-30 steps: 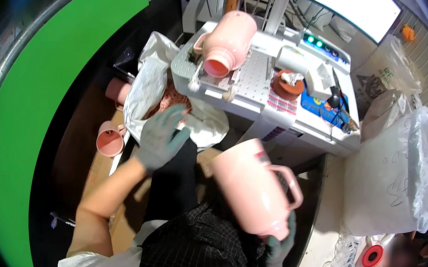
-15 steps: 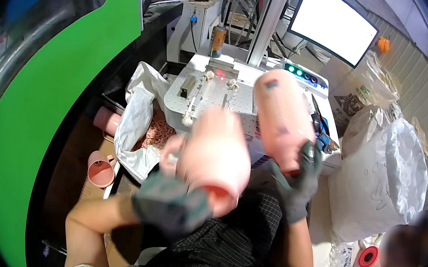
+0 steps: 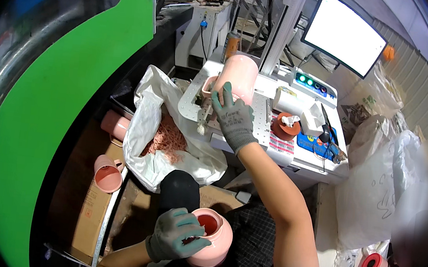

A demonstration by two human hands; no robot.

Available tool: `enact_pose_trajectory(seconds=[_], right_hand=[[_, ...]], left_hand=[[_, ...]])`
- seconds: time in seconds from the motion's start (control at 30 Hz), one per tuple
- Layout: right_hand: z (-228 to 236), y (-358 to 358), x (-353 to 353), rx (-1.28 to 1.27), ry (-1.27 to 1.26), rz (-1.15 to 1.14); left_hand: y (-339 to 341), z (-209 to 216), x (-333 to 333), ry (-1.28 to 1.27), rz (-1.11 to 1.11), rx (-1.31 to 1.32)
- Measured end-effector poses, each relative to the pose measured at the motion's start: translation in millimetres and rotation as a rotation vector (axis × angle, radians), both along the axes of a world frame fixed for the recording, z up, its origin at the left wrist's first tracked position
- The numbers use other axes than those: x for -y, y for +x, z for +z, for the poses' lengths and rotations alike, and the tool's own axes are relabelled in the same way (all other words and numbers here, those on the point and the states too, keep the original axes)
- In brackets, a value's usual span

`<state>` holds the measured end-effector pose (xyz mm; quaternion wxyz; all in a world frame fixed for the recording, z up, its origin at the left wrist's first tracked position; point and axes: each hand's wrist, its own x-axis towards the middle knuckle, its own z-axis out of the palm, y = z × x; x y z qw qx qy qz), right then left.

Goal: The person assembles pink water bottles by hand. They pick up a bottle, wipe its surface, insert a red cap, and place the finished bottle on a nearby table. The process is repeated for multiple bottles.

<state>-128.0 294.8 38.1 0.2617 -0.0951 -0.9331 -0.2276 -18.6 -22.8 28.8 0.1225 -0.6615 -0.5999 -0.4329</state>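
Since the earlier frame, one pink jug (image 3: 238, 73) has been brought onto the white holed plate (image 3: 259, 118), and another pink jug (image 3: 215, 249) has been lowered to the lap. In the head view, the first is touched by the spread right hand (image 3: 234, 121); whether it is gripped cannot be told. The second is gripped at its mouth by the left hand (image 3: 176, 234).
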Motion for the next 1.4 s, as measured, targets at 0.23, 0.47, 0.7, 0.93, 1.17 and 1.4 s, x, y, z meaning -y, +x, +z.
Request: enact_pose_trajectory(seconds=[0.23,0.47,0.7,0.93,1.17,1.4], right_hand=[[17.5,39.7,25.4,0.013,-0.184,-0.058],[-38.1,247.9,30.0,-0.542,-1.909,-0.020],[-63.3,342.3,65.5,-0.602,-2.322,0.294],[-57.2,373.2,55.3,-0.294,-2.312,0.303],[-46.8,370.2,22.6,0.285,-2.205,0.308],[-23.1,237.2,-95.1,-0.512,-1.450,-0.087]], left_hand=[[4.5,3.9,-0.3,-0.068,0.091,0.171],[15.0,-11.2,6.4,0.082,0.859,0.392],[19.9,-91.3,29.2,0.023,0.225,0.634],[9.7,-28.9,-15.8,-0.351,0.349,0.430],[11.3,-85.9,-127.3,-0.738,-0.553,0.811],[8.8,-97.3,-132.2,-0.219,-0.225,0.485]])
